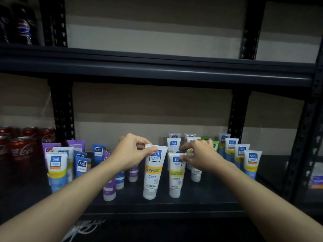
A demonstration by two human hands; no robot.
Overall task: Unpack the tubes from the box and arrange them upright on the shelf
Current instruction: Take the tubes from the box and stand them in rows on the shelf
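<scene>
- Your left hand (132,152) pinches the flat crimped top of a glossy white tube (153,173), which stands upright on its round cap on the dark metal shelf (174,205).
- Your right hand (201,157) pinches the second tube (175,175), just beside at 3 o'clock.
- Shiny red cans (21,149) stand at 9 o'clock.

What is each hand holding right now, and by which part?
The left hand pinches the front Vitamin C tube by its flat top end; the right hand seems to pinch the top of the neighbouring tube.
</scene>
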